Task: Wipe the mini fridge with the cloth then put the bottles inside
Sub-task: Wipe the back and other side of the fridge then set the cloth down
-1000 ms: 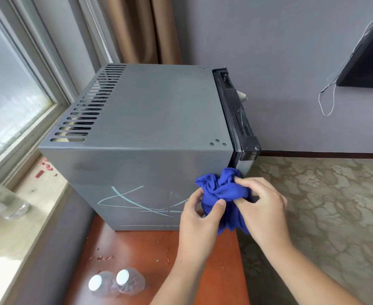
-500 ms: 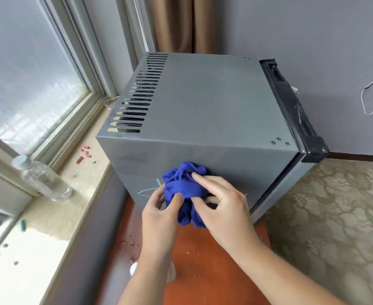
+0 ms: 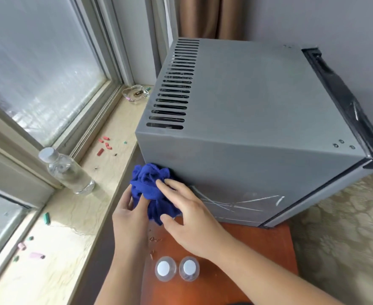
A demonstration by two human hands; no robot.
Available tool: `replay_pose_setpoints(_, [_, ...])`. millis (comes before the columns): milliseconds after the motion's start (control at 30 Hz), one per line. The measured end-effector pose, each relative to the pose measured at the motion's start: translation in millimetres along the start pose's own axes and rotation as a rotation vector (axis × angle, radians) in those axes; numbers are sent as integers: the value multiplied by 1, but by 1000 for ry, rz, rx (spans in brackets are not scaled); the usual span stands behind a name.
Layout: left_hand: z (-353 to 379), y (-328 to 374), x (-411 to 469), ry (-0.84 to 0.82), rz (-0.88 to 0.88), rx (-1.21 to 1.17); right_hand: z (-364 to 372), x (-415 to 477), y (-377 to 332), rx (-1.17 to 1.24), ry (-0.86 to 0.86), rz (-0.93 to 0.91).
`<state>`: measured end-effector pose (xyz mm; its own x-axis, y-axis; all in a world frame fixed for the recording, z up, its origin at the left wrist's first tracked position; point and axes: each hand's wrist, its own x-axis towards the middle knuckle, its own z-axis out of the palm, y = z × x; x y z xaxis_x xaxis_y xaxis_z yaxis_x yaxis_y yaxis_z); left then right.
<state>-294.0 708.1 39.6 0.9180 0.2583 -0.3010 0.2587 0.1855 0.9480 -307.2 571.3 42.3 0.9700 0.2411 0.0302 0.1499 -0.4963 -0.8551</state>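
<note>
A grey mini fridge (image 3: pixel 253 111) stands on a reddish wooden table (image 3: pixel 242 271), its black door edge at the right. A bunched blue cloth (image 3: pixel 150 183) is pressed against the left end of the fridge's near side, which bears pale scribble marks (image 3: pixel 236 202). My left hand (image 3: pixel 129 219) grips the cloth from below and left. My right hand (image 3: pixel 188 219) holds it from the right, fingers on top and thumb under. Two clear bottles with white caps (image 3: pixel 165 268) (image 3: pixel 189 268) stand on the table near me. A third clear bottle (image 3: pixel 65 170) stands on the windowsill.
A stone windowsill (image 3: pixel 55 227) runs along the left under the window, strewn with small coloured chalk bits (image 3: pixel 104 144). A glass ashtray (image 3: pixel 135 93) sits at its far end. Patterned carpet (image 3: pixel 346 227) lies to the right, a brown curtain (image 3: pixel 209 16) behind the fridge.
Both hands have slid the cloth leftward along the fridge's near side, from its right end to its left corner. The view has turned and the two bottles show again.
</note>
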Motion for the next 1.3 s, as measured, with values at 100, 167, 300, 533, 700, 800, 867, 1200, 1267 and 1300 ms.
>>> replay_pose_setpoints(100, [13, 5, -12, 12, 59, -27, -17, -13, 5, 52, 44, -10])
replay_pose_setpoints(167, [27, 10, -22, 17, 115, -45, -31, -25, 4, 95, 85, -27])
replay_pose_setpoints(300, [60, 20, -46, 28, 217, -28, -66, -55, 8, 219, 224, -48])
replay_pose_setpoints(533, [121, -10, -79, -105, 189, 63, -105, -103, 57, 489, 286, 158])
replay_pose_setpoints(700, [157, -61, -92, -210, -42, 40, -128, -135, 100, 408, 356, 382])
replay_pose_setpoints(800, [179, -88, -98, -242, -177, 44, -141, -151, 112, 506, 292, 537])
replay_pose_setpoints(867, [194, -102, -103, -255, -229, 65, -148, -158, 113, 588, 255, 591])
replay_pose_setpoints(1200, [222, -84, -130, -314, -147, 14, -173, -177, 110, 510, 462, 443])
replay_pose_setpoints(1267, [222, -59, -136, -290, -53, -1, -179, -175, 100, 479, 530, 313])
replay_pose_setpoints(1300, [222, -46, -138, -286, 8, -8, -183, -172, 95, 481, 561, 250])
